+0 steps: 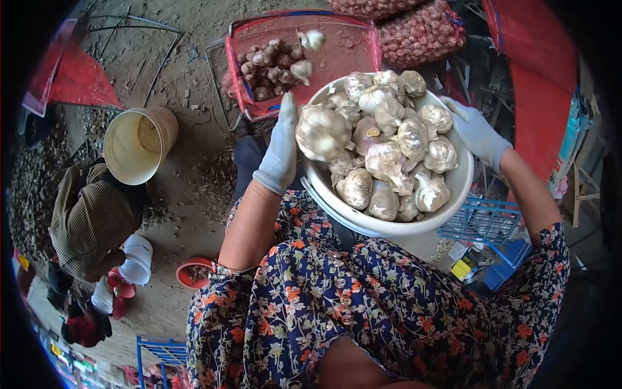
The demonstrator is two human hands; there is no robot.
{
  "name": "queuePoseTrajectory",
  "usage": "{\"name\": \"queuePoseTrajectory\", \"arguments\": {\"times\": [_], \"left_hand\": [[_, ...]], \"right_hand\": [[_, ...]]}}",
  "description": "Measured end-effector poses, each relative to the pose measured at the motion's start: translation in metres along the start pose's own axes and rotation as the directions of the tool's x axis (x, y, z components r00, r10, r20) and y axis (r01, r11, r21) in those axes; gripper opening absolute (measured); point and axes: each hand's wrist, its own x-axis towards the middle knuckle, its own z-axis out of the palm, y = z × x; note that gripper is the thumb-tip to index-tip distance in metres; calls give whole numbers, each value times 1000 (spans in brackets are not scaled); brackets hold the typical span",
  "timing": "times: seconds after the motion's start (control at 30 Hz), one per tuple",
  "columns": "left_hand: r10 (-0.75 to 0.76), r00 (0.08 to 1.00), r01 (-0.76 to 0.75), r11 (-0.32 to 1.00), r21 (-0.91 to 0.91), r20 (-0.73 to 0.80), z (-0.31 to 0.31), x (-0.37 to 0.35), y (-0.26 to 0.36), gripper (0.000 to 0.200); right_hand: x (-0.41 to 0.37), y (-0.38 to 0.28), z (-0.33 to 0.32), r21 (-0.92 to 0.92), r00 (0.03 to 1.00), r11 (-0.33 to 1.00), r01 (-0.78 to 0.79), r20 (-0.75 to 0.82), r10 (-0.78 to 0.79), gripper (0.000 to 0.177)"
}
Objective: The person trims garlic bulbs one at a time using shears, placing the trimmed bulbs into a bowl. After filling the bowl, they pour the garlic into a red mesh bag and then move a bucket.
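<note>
A white bucket (463, 194) heaped with whole garlic bulbs (389, 159) is held up in front of my body. My left hand (280, 148), in a pale work glove, presses against its left side with the fingers pointing up. On the opposite side, my gloved right hand (478, 131) grips the rim, its fingertips partly hidden. Beyond the bucket stands a red mesh-lined frame (337, 61) with a small pile of garlic (265, 68) at its left. One paler bulb (312, 40) shows above that pile, and another (301, 71) is at its right edge.
Full red net sacks (422, 35) lie at the back. A cream bucket (141, 144) is on the left near a crouching person (94, 227) in a striped top. A white bucket (136, 259), a red bowl (194, 272) and a blue crate (479, 220) stand around me.
</note>
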Motion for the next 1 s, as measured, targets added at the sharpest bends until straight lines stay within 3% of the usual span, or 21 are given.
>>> {"name": "queuePoseTrajectory", "arguments": {"times": [0.03, 0.1, 0.13, 0.23, 0.3, 0.37, 0.4, 0.43, 0.47, 0.5, 0.6, 0.63, 0.7, 0.73, 0.77, 0.8, 0.83, 0.87, 0.93, 0.97, 1.0], "left_hand": [[-59, 998, 60, 995, -83, 18, -3, 5, 0, 72], [136, 987, -138, 990, -27, -81, -10, 21, -18, 67], [167, 986, -167, 983, -78, 2, -9, 21, -22, 65], [46, 994, -61, 985, -159, -95, 4, 14, -6, 67], [39, 998, -41, 998, -50, -55, 1, 18, -26, 64], [-31, 1000, 31, 998, -61, -1, -19, 22, -41, 63], [144, 989, -144, 933, 330, 23, -29, 26, -53, 61], [295, 949, -293, 695, 656, 112, -37, 29, -67, 59], [225, 971, -134, 803, 581, -87, -26, 26, -64, 48], [217, 972, -128, 805, 580, -87, -27, 25, -68, 48], [375, 910, -407, 727, 553, 178, -34, 21, -79, 45], [365, 913, -401, 732, 551, 179, -35, 21, -84, 45], [220, 969, -247, 895, 371, 114, -28, 18, -85, 59], [96, 995, -91, 976, 199, -14, -23, 22, -88, 59], [90, 996, -86, 976, 200, -10, -17, 22, -84, 59], [54, 999, -55, 989, 136, 7, -11, 25, -79, 65], [21, 999, -22, 997, 67, 27, -6, 28, -73, 72], [75, 997, -76, 992, 106, 11, -10, 33, -82, 68], [-97, 993, 99, 994, -38, 65, -11, 33, -77, 69], [-193, 972, 213, 964, -158, 135, -11, 35, -72, 69], [-178, 971, 208, 959, -192, 161, -10, 33, -67, 70]], "right_hand": [[-1, 1, 0, -11, 1000, 1000, 8, 10, -8, 42], [-3, 7, -2, -130, 998, 990, -62, -22, 60, 43], [-3, 8, -2, -174, 998, 983, -56, -33, 51, 45], [-10, -4, 3, -182, 998, 981, -63, -31, 58, 46], [-11, 1, 2, -169, 997, 983, -72, -24, 69, 47], [-11, 1, -1, -120, 993, 988, -98, 55, 105, 47], [-11, 3, -3, -127, 990, 984, -121, 52, 129, 48], [-11, 6, -3, -123, 990, 984, -128, 52, 135, 48], [-11, 8, -2, -23, 985, 988, -152, 74, 153, 48], [-12, 7, -2, 77, 981, 981, -178, 95, 170, 49], [-16, -12, -13, -54, 971, 985, -164, 167, 171, 50], [-15, -13, -16, -144, 967, 982, -125, 205, 153, 49], [-14, -3, -18, -113, 969, 987, -118, 204, 139, 48], [-15, -4, -20, -78, 947, 983, -169, 264, 184, 48], [-12, -6, -24, -45, 922, 975, -217, 319, 220, 49], [-6, 15, -31, -110, 931, 993, -39, 356, 76, 50], [-6, 15, -32, -116, 934, 992, -40, 348, 79, 50], [-6, 13, -32, -85, 933, 991, -107, 335, 130, 50], [-8, 11, -27, -29, 901, 947, -320, 299, 313, 48], [-5, 8, -27, -30, 903, 947, -319, 293, 314, 48], [-1, 5, -26, -63, 902, 953, -296, 310, 301, 47]]}}
